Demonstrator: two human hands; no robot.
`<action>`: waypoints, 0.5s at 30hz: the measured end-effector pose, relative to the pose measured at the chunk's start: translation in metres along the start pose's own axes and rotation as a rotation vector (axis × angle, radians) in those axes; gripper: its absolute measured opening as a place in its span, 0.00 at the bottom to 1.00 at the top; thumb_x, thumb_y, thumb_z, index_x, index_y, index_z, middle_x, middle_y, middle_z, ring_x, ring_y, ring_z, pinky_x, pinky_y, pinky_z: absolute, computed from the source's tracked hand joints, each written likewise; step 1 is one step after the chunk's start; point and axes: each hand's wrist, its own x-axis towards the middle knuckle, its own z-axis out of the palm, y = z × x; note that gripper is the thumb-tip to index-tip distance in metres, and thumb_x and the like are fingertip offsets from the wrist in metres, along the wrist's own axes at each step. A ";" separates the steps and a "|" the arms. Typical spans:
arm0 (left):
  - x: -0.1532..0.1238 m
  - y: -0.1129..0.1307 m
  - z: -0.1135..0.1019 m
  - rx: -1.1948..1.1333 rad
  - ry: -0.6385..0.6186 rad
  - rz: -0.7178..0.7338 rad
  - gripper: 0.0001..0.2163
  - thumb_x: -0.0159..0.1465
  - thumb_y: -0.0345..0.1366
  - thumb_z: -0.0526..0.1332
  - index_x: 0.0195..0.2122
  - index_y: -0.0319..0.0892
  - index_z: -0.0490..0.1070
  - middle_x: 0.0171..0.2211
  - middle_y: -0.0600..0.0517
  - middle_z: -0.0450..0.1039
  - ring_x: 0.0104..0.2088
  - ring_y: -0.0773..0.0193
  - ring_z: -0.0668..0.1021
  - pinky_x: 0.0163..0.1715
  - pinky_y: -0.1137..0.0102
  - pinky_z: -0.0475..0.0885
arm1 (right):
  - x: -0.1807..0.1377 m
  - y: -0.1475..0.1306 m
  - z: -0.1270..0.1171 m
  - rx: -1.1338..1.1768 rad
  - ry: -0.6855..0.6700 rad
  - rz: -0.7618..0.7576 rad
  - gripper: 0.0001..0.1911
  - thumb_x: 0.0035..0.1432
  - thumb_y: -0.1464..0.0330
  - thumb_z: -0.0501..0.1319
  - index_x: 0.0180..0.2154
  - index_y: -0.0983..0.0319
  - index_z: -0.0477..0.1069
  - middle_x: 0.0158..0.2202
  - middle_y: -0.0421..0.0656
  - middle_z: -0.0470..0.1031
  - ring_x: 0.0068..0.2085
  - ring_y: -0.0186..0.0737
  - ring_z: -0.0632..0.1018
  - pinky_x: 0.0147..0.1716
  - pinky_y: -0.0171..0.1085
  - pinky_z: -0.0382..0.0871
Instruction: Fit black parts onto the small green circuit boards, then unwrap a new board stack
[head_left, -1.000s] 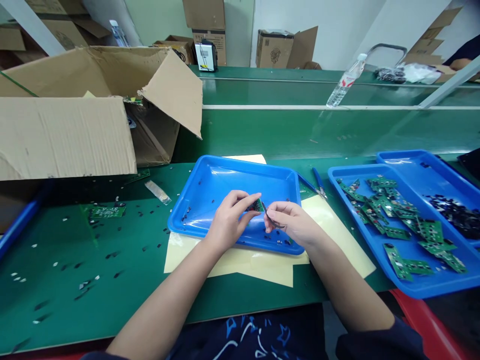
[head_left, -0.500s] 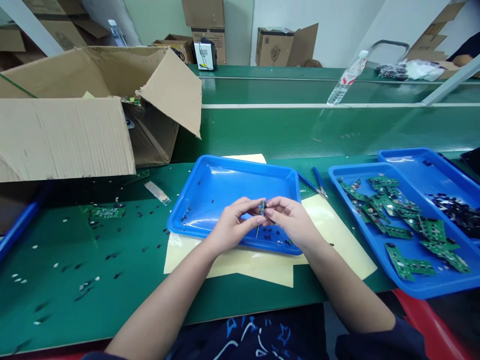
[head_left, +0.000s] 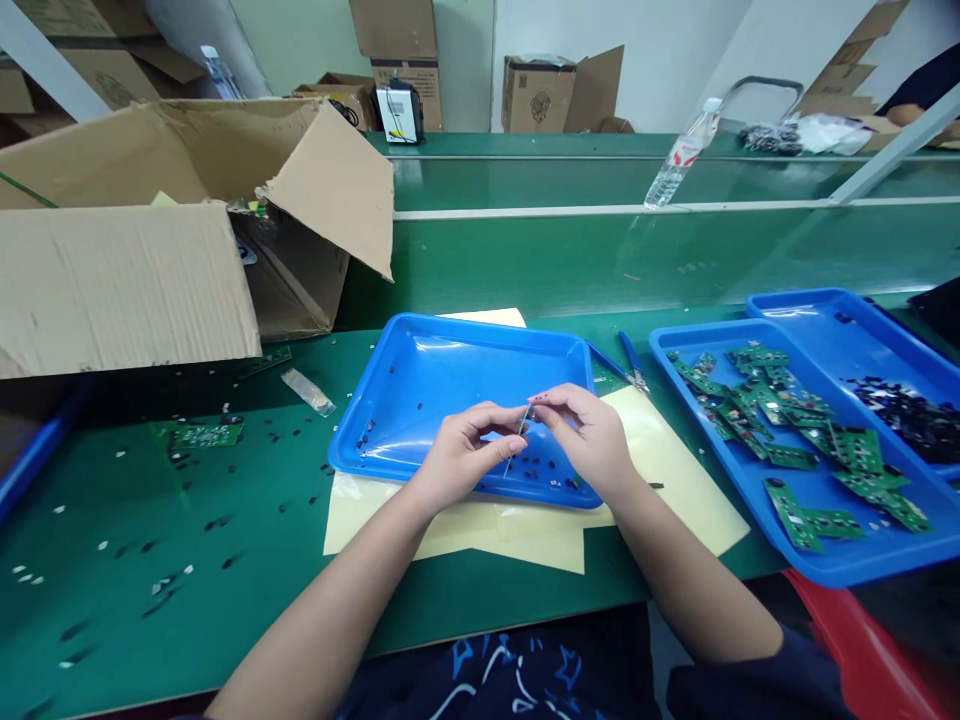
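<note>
Over the front part of a blue tray (head_left: 450, 350), my left hand (head_left: 472, 445) pinches a thin circuit board (head_left: 519, 442) that is turned edge-on to me. My right hand (head_left: 585, 435) is closed at the board's upper end, thumb and fingertips pressed together there. Whether a small part sits between those right fingertips is too small and hidden to tell. Beneath the hands, several small dark pieces (head_left: 551, 470) lie in the tray. Yellow paper sheets (head_left: 510, 540) are spread under it.
At right, a blue tray (head_left: 817, 570) holds several green circuit boards (head_left: 855, 450); another tray holds black parts (head_left: 911, 420). Blue-handled cutters (head_left: 634, 360) lie behind the paper. A large cardboard box (head_left: 120, 290) stands at left, near a loose board (head_left: 206, 435). A bottle (head_left: 682, 155) leans behind.
The board has turned from showing some of its face to nearly edge-on. Both hands stay together over the tray. The whole view has shifted slightly.
</note>
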 end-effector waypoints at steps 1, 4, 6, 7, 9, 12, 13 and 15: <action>0.000 0.001 0.000 -0.033 -0.039 -0.046 0.13 0.52 0.38 0.68 0.36 0.37 0.76 0.31 0.49 0.73 0.32 0.64 0.76 0.35 0.68 0.73 | 0.000 0.000 0.000 -0.086 0.042 -0.106 0.04 0.57 0.71 0.58 0.31 0.60 0.71 0.31 0.44 0.76 0.34 0.39 0.77 0.36 0.40 0.73; 0.000 0.004 -0.003 -0.137 -0.161 -0.172 0.12 0.54 0.39 0.66 0.36 0.37 0.75 0.29 0.49 0.75 0.31 0.64 0.77 0.33 0.68 0.73 | -0.001 0.000 0.000 -0.204 0.133 -0.349 0.06 0.57 0.75 0.56 0.33 0.59 0.70 0.31 0.44 0.75 0.36 0.40 0.77 0.37 0.42 0.74; 0.000 0.005 -0.005 -0.109 -0.177 -0.145 0.12 0.54 0.38 0.66 0.37 0.37 0.75 0.30 0.49 0.75 0.31 0.65 0.76 0.34 0.69 0.73 | -0.001 0.000 0.000 -0.170 0.167 -0.383 0.09 0.57 0.76 0.56 0.40 0.59 0.69 0.38 0.46 0.75 0.39 0.41 0.77 0.40 0.44 0.73; 0.000 0.005 -0.006 -0.062 -0.159 -0.092 0.12 0.54 0.37 0.67 0.37 0.38 0.75 0.31 0.49 0.74 0.33 0.65 0.76 0.35 0.69 0.72 | -0.001 -0.001 0.000 -0.126 0.188 -0.354 0.12 0.57 0.75 0.56 0.44 0.59 0.67 0.42 0.48 0.73 0.40 0.41 0.77 0.41 0.45 0.73; 0.001 0.004 -0.008 0.060 -0.094 0.046 0.12 0.53 0.34 0.67 0.39 0.39 0.74 0.36 0.48 0.73 0.36 0.65 0.75 0.39 0.69 0.72 | -0.001 -0.001 -0.002 -0.027 0.233 -0.222 0.14 0.57 0.72 0.57 0.46 0.60 0.65 0.45 0.49 0.71 0.40 0.41 0.77 0.42 0.45 0.73; 0.001 0.003 -0.011 0.256 -0.006 0.237 0.12 0.55 0.34 0.66 0.42 0.40 0.74 0.37 0.48 0.70 0.37 0.64 0.74 0.41 0.67 0.72 | 0.000 -0.003 -0.005 0.085 0.169 0.008 0.05 0.57 0.67 0.58 0.35 0.61 0.68 0.35 0.45 0.75 0.36 0.40 0.77 0.37 0.41 0.74; 0.001 0.003 -0.012 0.324 0.005 0.290 0.12 0.56 0.34 0.65 0.42 0.40 0.74 0.37 0.47 0.70 0.37 0.63 0.74 0.41 0.66 0.72 | 0.000 -0.003 -0.006 0.112 0.111 0.055 0.06 0.56 0.65 0.58 0.32 0.61 0.69 0.31 0.44 0.75 0.34 0.39 0.77 0.35 0.39 0.73; 0.002 0.003 -0.013 0.446 -0.007 0.374 0.12 0.57 0.34 0.64 0.43 0.41 0.73 0.37 0.47 0.71 0.38 0.63 0.74 0.41 0.66 0.72 | 0.000 -0.006 -0.006 0.145 -0.003 0.089 0.07 0.54 0.64 0.61 0.30 0.61 0.69 0.29 0.42 0.75 0.31 0.38 0.77 0.33 0.38 0.73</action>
